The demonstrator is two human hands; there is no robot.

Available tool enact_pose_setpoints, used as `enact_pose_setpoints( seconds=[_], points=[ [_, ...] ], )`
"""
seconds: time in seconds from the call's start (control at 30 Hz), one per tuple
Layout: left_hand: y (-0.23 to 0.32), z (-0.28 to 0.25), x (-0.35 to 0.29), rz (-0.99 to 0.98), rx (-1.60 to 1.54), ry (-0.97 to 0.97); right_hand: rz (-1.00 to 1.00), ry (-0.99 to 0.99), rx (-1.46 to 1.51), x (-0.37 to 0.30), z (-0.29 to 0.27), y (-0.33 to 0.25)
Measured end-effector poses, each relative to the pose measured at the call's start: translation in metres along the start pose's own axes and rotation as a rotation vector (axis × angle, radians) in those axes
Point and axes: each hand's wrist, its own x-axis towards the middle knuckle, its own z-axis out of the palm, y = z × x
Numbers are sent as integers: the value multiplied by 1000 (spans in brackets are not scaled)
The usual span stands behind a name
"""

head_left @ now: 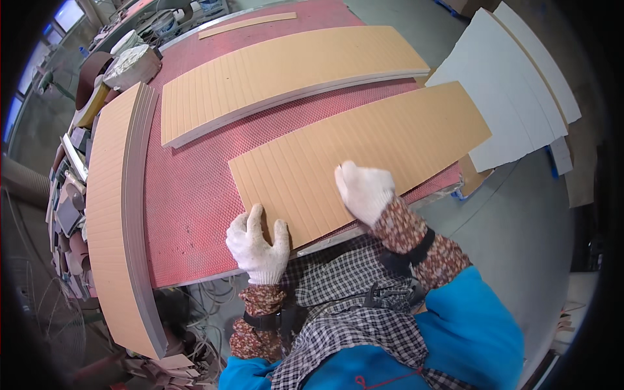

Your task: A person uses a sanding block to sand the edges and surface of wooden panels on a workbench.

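A tan, grooved panel (364,140) lies on the red textured tabletop (195,214) in front of me, slanting up to the right. My left hand (258,244), in a white knit glove, touches its near left corner, fingers and thumb spread apart around the edge. Over the panel's near edge, right of its middle, is my right hand (367,188), gloved too and slightly blurred. Its fingers are closed together; whatever they may hold is hidden.
Similar stacked panels (279,78) lie farther back, with another stack (123,214) along the left edge. A thin strip (247,25) rests at the far end. White sheets (500,91) stand at right. Sanding scraps (68,214) and a white roll (132,67) crowd the left side.
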Motion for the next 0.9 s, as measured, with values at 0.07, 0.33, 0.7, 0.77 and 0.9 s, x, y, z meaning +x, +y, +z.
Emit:
enact_pose_setpoints(
  seconds=[0.07,0.33,0.7,0.77,0.9],
  points=[
    [1,-2,0,-6,-5,0,-3,35,-72,36,4,-4],
    [0,-4,-1,-11,-21,6,-63,-166,-175,158,-11,-19],
    [-1,-4,1,11,-44,25,4,-92,-66,96,-3,-8],
    [0,-5,3,-12,-39,26,1,15,-31,61,4,-3],
    [-3,-7,4,-27,-46,10,-53,115,-18,-19,6,0]
  ],
)
